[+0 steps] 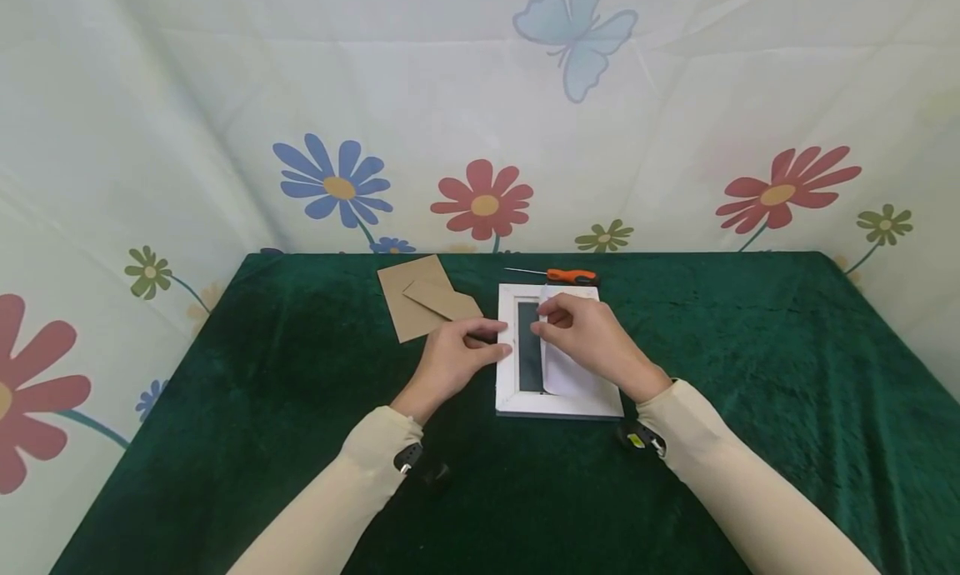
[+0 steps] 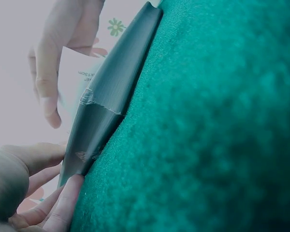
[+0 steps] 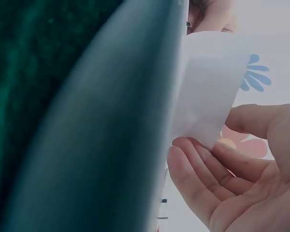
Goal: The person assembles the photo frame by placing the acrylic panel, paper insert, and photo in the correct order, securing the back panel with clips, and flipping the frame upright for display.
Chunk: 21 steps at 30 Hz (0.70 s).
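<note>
A picture frame (image 1: 507, 387) lies on the green cloth with its white back facing up; dark glass or cloth shows through its opening. At its left side my left hand (image 1: 448, 360) holds the edge, thumb above and fingers against the side, as the left wrist view shows. My right hand (image 1: 592, 337) pinches the left edge of a white sheet of paper (image 1: 566, 377), which curves up out of the opening. Small print shows on the paper (image 2: 77, 72) in the left wrist view. The frame's dark outer side (image 2: 113, 82) is seen there too.
Brown backing board (image 1: 405, 312) with a folded stand piece (image 1: 442, 298) lies to the left of the frame. Behind the frame is an orange and black screwdriver (image 1: 572, 276), its shaft pointing left. A flowered curtain (image 1: 420, 83) hangs beyond the table's far edge.
</note>
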{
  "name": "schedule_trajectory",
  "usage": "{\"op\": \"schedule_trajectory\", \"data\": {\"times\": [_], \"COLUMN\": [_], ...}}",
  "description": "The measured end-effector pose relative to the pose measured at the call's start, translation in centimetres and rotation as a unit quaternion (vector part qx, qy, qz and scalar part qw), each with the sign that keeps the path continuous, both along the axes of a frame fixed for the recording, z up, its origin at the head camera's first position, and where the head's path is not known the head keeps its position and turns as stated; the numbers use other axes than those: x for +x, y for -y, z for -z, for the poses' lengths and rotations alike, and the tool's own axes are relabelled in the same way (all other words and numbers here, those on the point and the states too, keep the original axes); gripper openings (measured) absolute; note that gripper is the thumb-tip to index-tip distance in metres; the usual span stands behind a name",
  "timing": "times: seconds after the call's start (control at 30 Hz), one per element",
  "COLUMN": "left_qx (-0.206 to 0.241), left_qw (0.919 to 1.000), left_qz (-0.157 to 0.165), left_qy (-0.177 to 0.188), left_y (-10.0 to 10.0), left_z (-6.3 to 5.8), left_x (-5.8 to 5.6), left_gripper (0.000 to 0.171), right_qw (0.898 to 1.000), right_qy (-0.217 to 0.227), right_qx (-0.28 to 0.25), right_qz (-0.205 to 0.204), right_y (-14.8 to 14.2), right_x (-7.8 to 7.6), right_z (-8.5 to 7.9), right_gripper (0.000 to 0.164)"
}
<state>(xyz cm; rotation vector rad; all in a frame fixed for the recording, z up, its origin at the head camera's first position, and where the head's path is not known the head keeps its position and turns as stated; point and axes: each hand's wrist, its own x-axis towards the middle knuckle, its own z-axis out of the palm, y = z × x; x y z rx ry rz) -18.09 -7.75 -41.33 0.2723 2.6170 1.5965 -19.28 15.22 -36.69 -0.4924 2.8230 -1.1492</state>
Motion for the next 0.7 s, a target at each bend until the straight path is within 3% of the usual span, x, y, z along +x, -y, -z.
{"op": "schedule_trajectory", "data": {"times": [0.5,0.7], "left_qx": [-0.001,0.000], "left_qw": [0.9999,1.0000], "left_qz": [0.006,0.003], "left_qy": [-0.010,-0.009], "left_y": [0.03,-0.06], "left_z": [-0.17,-0.29], "left_x": [0.11,0.23], "left_gripper": [0.036,0.036], "right_qw": [1.000,0.999], "right_qy": [-0.009,-0.007], "right_qx": [0.022,0.022], "right_qz": [-0.009,-0.037], "right_y": [0.64,0.72], "right_x": [0.08,-0.11], "right_z": [0.49,0.63], "right_gripper": [0.042,0.041]}}
